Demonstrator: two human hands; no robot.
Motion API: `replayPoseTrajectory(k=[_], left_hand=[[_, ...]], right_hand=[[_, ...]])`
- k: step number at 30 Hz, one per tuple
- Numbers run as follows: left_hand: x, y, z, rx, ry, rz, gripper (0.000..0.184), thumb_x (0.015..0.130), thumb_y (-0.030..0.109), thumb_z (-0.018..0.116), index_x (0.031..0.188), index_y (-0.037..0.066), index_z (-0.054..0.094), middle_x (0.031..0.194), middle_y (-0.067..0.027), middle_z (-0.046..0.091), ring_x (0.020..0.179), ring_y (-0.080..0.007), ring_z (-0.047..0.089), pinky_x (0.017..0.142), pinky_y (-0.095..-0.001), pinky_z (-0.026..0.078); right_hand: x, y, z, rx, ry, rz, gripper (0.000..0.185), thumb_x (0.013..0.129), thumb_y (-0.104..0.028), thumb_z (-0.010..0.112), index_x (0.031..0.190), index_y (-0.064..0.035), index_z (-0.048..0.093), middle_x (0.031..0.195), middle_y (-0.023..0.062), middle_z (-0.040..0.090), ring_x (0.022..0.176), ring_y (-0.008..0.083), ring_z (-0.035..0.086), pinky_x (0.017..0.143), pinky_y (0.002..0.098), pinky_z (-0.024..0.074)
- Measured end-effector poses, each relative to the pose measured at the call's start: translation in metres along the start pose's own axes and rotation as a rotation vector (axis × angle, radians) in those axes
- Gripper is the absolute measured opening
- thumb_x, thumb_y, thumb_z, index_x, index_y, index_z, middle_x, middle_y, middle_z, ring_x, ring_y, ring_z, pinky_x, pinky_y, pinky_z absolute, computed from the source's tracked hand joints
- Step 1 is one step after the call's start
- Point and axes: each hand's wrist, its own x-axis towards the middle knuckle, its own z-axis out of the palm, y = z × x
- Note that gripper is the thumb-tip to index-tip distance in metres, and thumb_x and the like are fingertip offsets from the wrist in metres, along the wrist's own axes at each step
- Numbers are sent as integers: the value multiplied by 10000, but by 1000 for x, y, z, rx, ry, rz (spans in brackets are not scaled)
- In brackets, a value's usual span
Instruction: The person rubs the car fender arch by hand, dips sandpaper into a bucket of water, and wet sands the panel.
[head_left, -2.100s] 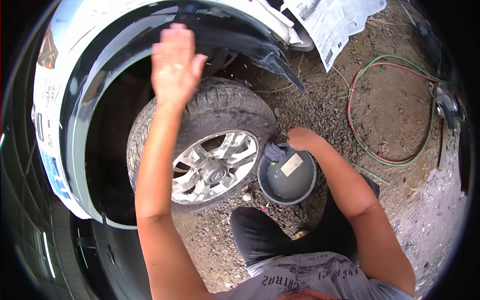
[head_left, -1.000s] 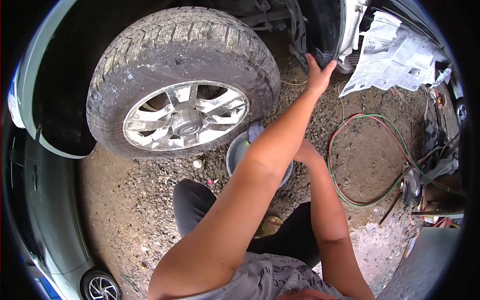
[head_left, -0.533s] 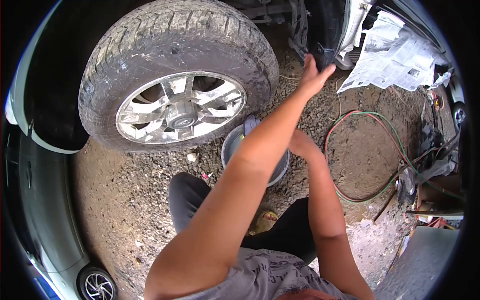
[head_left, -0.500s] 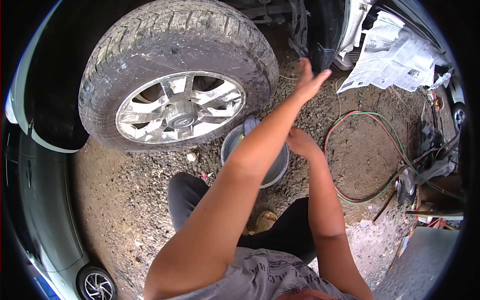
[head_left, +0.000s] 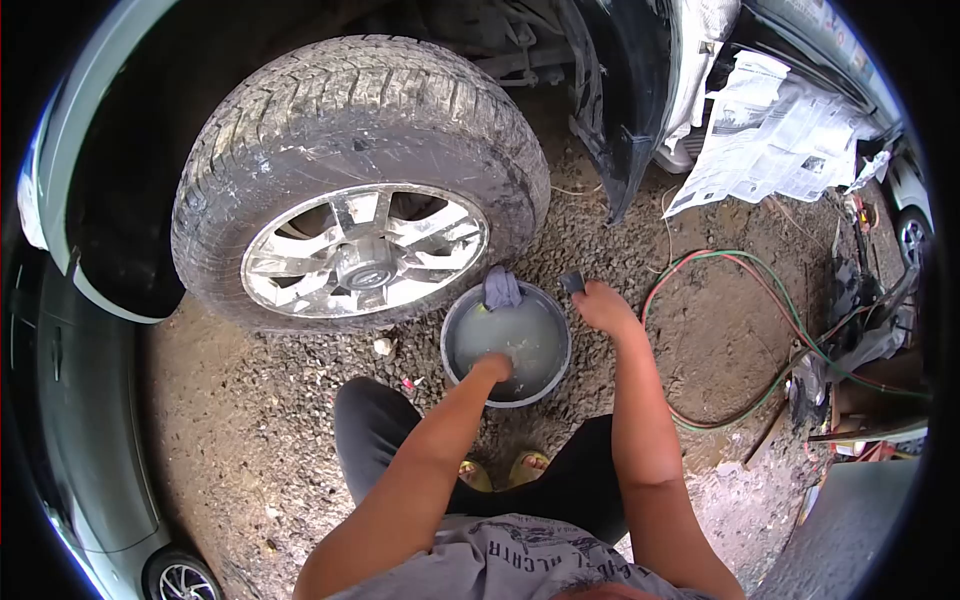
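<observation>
My left hand (head_left: 494, 367) dips into the cloudy water of a round bucket (head_left: 447, 350), its fingers hidden below the surface. A purple-grey cloth (head_left: 502, 289) hangs over the bucket's far rim. To the right of the bucket, my right hand (head_left: 606, 307) pinches a small dark flat piece of sandpaper (head_left: 572, 282), held above the gravel. Beyond both hands, a dark car fender panel (head_left: 632, 120) reaches down to a pointed lower end.
A muddy wheel with a large tyre (head_left: 360, 120) stands just beyond the bucket. Red and green hoses (head_left: 700, 256) loop on the gravel at right. Newspaper sheets (head_left: 770, 130) cover part of the car. Another car (head_left: 95, 400) stands at left.
My left hand has come down from the fender panel into the bucket's water. My right hand stays beside the bucket, and the dark piece in it now shows. The view has shifted slightly.
</observation>
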Motion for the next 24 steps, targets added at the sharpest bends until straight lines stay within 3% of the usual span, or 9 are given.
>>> replayPoseTrajectory(k=[5, 7, 10, 11, 13, 14, 15, 19, 24], left_hand=[[-21, 17, -21, -1571, -176, -225, 243, 1004, 242, 523, 961, 67, 686, 804, -118, 682, 648, -225, 648, 562, -350, 515], [-78, 77, -93, -1790, 59, 61, 261, 1043, 291, 516, 852, 125, 581, 673, -24, 551, 524, -140, 505, 451, -284, 408], [-158, 164, -228, -2097, 172, 423, 206, 1024, 254, 577, 878, 109, 591, 712, -4, 598, 567, -148, 572, 504, -256, 483], [-182, 181, -267, -1845, 218, 890, 209, 1033, 251, 572, 904, 89, 595, 813, -26, 630, 694, -147, 616, 598, -266, 533], [-273, 267, -346, -2035, 510, 1092, 326, 1069, 321, 519, 899, 53, 594, 916, -68, 619, 906, -170, 613, 818, -312, 519], [-245, 260, -403, -1595, 100, 1914, 442, 1095, 420, 439, 947, 36, 600, 904, -58, 604, 935, -198, 610, 935, -332, 507], [-291, 291, -421, -1772, 407, 1781, 555, 1070, 477, 452, 1277, -19, 316, 1301, -159, 343, 1256, -285, 371, 1110, -367, 309], [-336, 352, -477, -1859, 1082, 1695, 600, 1079, 501, 394, 1355, -28, 325, 1393, -179, 343, 1335, -292, 347, 1156, -369, 274], [-269, 407, -478, -1847, 1537, 1394, 674, 1090, 529, 322, 1452, -39, 336, 1507, -205, 343, 1434, -300, 318, 1213, -371, 230]], right_hand=[[-2, 14, -3, 20, -5, 27, 461, 949, -337, 549, 1073, 91, 664, 1122, 337, 665, 1106, 488, 628, 975, 519, 488], [0, 16, -2, 31, -7, 51, 481, 955, -359, 562, 1078, 96, 660, 1127, 343, 661, 1112, 489, 627, 973, 518, 487], [4, 22, 2, 9, -10, 38, 486, 943, -360, 567, 1090, 92, 668, 1129, 345, 664, 1107, 485, 634, 967, 522, 491], [3, 21, 2, 16, 0, 45, 478, 941, -356, 564, 1081, 88, 673, 1126, 345, 665, 1105, 485, 636, 966, 522, 492], [2, 20, 4, 31, 21, 60, 463, 938, -349, 560, 1062, 80, 683, 1121, 344, 666, 1099, 485, 638, 963, 523, 494], [2, 21, 5, 25, 14, 51, 455, 942, -344, 552, 1056, 76, 684, 1121, 344, 666, 1096, 484, 639, 962, 522, 496], [4, 25, 8, 21, 7, 43, 447, 945, -339, 544, 1049, 73, 685, 1122, 344, 666, 1094, 483, 640, 960, 522, 497], [16, 44, 24, -89, -15, -59, 406, 959, -306, 524, 1033, 56, 692, 1135, 323, 674, 1072, 481, 646, 940, 526, 508], [27, 72, 46, -116, 95, -306, 381, 978, -260, 500, 1073, 67, 671, 1029, 300, 673, 1024, 490, 639, 915, 540, 513]])
